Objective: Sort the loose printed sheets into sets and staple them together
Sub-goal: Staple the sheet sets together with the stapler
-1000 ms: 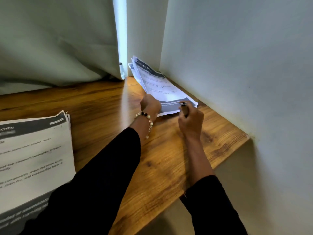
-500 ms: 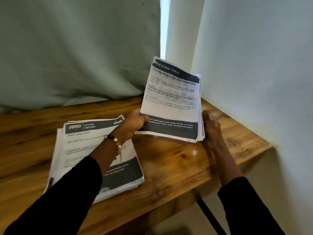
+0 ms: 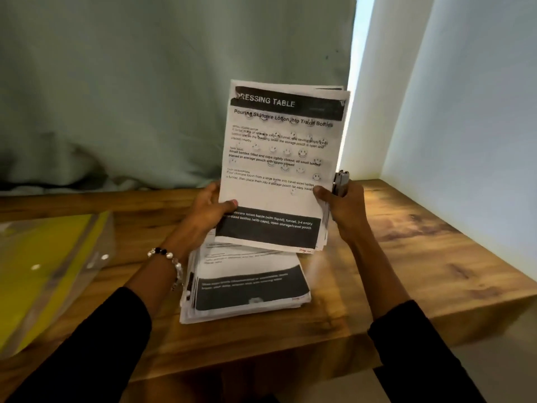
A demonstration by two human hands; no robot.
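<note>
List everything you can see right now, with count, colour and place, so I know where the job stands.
held set of sheets: one bundle, white with black bands, headed DRESSING TABLE, held upright above the desk
stack of sheets: one pile, white with black bands, lying on the desk below the held set
stapler: one, grey metal, in the right hand beside the held set's right edge
plastic folder: one, clear over yellow, left on the desk
desk: one, brown wood
curtain: one, pale green, behind the desk
wall: white, right
bracelet: one, beaded, left wrist
left hand: grips the held set's left edge
right hand: grips the right edge and the stapler
</note>
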